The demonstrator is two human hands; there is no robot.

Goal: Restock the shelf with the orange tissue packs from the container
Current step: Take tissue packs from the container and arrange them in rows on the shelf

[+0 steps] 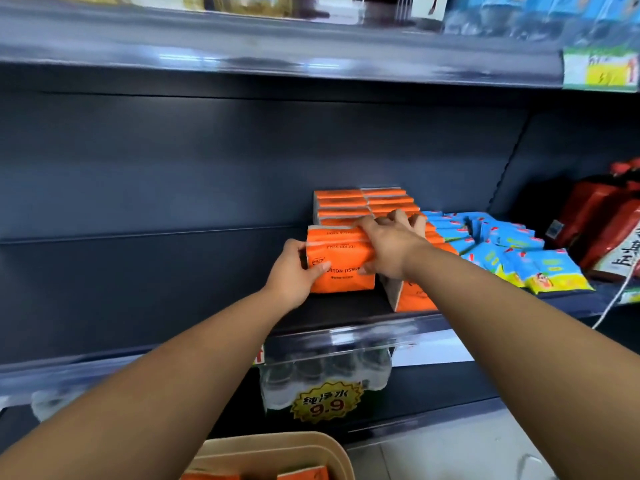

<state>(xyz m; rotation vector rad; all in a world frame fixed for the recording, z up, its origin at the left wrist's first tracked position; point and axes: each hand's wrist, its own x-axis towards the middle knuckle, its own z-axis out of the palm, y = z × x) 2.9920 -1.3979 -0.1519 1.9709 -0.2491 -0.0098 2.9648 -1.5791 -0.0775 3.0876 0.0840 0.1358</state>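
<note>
Gripping the orange tissue pack (341, 268) on the shelf (346, 315): left hand (294, 271) curled round its nine o'clock end, right hand (388, 244) clamped over the three o'clock top edge. Long axis nine-to-three; rear stack (349, 202) at twelve, container (332, 448) at six.

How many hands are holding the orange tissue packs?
2. The left hand grips the left end of the front orange tissue pack; the right hand grips its top right.

Blue packs (510, 245), red bags (588, 216), bottled water (325, 374)
</note>
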